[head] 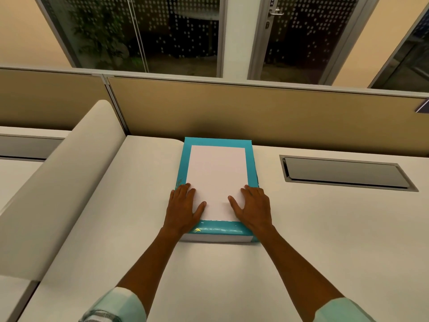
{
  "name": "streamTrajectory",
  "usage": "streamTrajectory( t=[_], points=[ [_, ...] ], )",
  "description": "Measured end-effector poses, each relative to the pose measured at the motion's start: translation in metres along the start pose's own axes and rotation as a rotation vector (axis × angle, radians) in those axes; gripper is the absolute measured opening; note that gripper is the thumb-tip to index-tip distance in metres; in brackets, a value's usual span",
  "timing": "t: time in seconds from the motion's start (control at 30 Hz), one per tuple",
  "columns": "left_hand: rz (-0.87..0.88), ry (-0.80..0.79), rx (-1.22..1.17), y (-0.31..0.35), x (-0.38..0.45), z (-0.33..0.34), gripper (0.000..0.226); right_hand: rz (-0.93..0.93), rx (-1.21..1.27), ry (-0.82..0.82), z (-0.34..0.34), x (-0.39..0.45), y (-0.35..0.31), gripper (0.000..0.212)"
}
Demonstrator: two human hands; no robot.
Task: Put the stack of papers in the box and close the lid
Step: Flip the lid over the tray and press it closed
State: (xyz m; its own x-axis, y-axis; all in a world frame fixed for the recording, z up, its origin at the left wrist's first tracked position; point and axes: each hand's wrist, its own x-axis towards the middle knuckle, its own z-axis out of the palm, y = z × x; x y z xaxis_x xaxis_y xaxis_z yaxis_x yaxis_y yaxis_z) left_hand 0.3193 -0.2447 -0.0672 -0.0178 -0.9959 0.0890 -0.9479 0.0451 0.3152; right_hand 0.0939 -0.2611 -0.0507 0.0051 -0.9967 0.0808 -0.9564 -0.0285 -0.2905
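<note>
Fingers flat on papers

Fingers (185, 189) of both hands spread wide, pressing down, gripping nothing. Left hand (183, 210) at 7 o'clock, right hand (254, 209) at 5 o'clock of white stack of papers (217, 180), lying in open teal box (250, 163) on table (325, 228).

Warm, even indoor light fills the scene, probably from overhead. Soft shadows fall on the desk (325, 228) under the forearms. Straight lines bow at the edges, and the bottom corners look slightly smeared.
</note>
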Motion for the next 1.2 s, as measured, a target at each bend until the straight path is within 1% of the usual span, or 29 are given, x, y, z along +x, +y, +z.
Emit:
streamTrajectory(
  t=[0.07,0.13,0.17,0.23,0.3,0.37,0.4,0.47,0.6,0.87,1.1,1.2],
  points=[
    [0.022,0.038,-0.033,-0.001,0.009,-0.004,0.070,-0.033,0.001,0.092,-0.003,0.013,0.002,0.062],
    [0.055,0.029,-0.025,-0.003,0.018,-0.006,0.068,-0.039,0.065,0.121,-0.003,0.028,0.006,0.059],
    [0.059,0.007,-0.016,-0.005,0.024,-0.006,0.070,-0.030,0.094,0.112,-0.002,0.035,0.008,0.060],
    [0.054,-0.054,-0.015,-0.010,0.035,-0.003,0.082,-0.011,0.089,0.069,0.002,0.047,0.011,0.066],
    [0.062,-0.101,-0.006,-0.015,0.048,0.000,0.099,-0.009,0.015,-0.008,0.006,0.060,0.011,0.074],
    [0.063,-0.135,0.015,-0.018,0.062,0.000,0.106,-0.017,-0.051,-0.097,0.010,0.073,0.012,0.080],
    [0.058,-0.147,0.022,-0.018,0.069,0.001,0.105,-0.020,-0.067,-0.134,0.013,0.078,0.012,0.082],
    [0.046,-0.161,0.036,-0.017,0.082,0.002,0.095,-0.024,-0.079,-0.177,0.017,0.086,0.012,0.083],
    [0.038,-0.195,0.080,-0.015,0.107,0.001,0.084,-0.038,-0.068,-0.176,0.022,0.103,0.012,0.086],
    [0.015,-0.180,0.058,-0.015,0.120,0.008,0.084,-0.026,-0.030,-0.167,0.026,0.114,0.011,0.089],
    [-0.015,-0.289,0.170,-0.008,0.123,-0.004,0.087,-0.026,-0.129,-0.266,0.012,0.118,0.008,0.090],
    [-0.017,-0.215,0.137,-0.002,0.112,-0.011,0.088,-0.038,-0.148,-0.187,0.000,0.111,0.007,0.090]
  ],
)
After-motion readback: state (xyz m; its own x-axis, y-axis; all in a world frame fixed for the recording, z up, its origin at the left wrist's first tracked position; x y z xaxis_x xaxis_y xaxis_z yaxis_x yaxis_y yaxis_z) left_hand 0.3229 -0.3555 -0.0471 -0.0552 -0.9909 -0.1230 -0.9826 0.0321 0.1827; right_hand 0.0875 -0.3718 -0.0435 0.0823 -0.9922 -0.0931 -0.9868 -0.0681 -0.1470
